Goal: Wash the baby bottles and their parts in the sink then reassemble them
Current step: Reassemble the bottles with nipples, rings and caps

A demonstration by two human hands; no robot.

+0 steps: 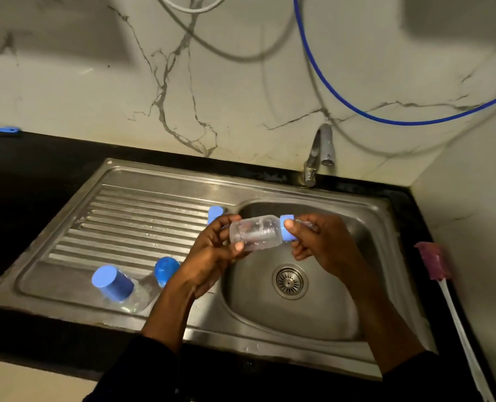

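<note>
Left hand [212, 253] grips clear wet bottle [257, 233], right hand [325, 242] pinches blue ring [287, 233].

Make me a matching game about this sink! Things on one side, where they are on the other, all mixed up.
Things: 1 clear bottle; 2 pink brush; 3 tap; 4 blue-capped bottle.
Places: A behind the basin, by the wall; B on the drainboard; C in the left hand and right hand; D on the black counter.
Pairs: 1-C; 2-D; 3-A; 4-B.
</note>
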